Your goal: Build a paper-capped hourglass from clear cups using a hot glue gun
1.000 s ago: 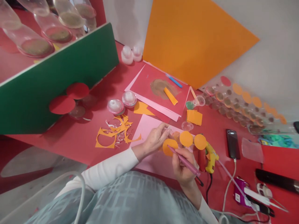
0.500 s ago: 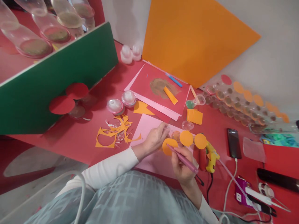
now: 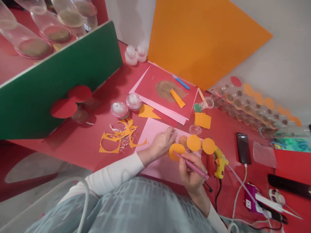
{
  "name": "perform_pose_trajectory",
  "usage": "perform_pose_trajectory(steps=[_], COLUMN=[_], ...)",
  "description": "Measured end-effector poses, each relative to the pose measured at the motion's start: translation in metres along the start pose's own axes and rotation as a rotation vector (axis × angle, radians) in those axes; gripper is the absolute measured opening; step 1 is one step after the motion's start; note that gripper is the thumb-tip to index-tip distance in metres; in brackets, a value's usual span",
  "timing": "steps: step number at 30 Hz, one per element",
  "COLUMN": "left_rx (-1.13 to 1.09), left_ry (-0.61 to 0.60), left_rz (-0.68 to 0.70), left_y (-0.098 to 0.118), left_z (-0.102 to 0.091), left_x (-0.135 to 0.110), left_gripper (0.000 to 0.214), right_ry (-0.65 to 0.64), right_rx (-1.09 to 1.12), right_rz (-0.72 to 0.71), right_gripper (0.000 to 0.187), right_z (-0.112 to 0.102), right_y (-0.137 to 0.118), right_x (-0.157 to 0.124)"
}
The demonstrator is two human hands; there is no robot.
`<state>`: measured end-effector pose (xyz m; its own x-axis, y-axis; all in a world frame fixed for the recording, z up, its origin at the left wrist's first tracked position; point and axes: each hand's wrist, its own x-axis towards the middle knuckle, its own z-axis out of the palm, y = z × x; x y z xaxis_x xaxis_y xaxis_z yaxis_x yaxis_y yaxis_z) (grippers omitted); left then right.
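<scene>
**One orange disc (image 3: 176, 147), one purple pen (image 3: 195, 167)**

In the head view, the orange disc was seen, round, smooth-edged and plain, between the hands over a pink sheet (image 3: 160, 166). The slim purple pen was gripped by the right hand (image 3: 190, 179), its tip over the disc. The left hand (image 3: 162, 143) was bunched beside it; what was pinched could not be told.

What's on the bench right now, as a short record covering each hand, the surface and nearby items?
right hand: holds pink pen, tip at an orange disc
left hand: near that disc; grip unclear
surface: pink sheet beneath the hands
scraps: orange cut-outs, mostly left of sheet
right side: yellow glue gun; phone, white cable attached
</scene>
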<state>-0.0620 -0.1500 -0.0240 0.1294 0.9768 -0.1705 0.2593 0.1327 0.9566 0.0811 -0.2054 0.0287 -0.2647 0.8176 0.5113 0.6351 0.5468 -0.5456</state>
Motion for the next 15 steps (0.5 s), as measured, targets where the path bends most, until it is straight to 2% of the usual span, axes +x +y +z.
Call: perform_pose_trajectory(steps=[15], left_rx=[0.048], left_ry=[-0.011], left_rz=[0.015], left_y=[0.0005], left_z=[-0.0014], left_x=[-0.0001], left_gripper=[0.014], right_ry=[0.034], right_rx=[0.003], right_rz=[0.0], right_gripper=[0.011], right_z=[0.0003], right_y=[0.0033], right_x=[0.0019])
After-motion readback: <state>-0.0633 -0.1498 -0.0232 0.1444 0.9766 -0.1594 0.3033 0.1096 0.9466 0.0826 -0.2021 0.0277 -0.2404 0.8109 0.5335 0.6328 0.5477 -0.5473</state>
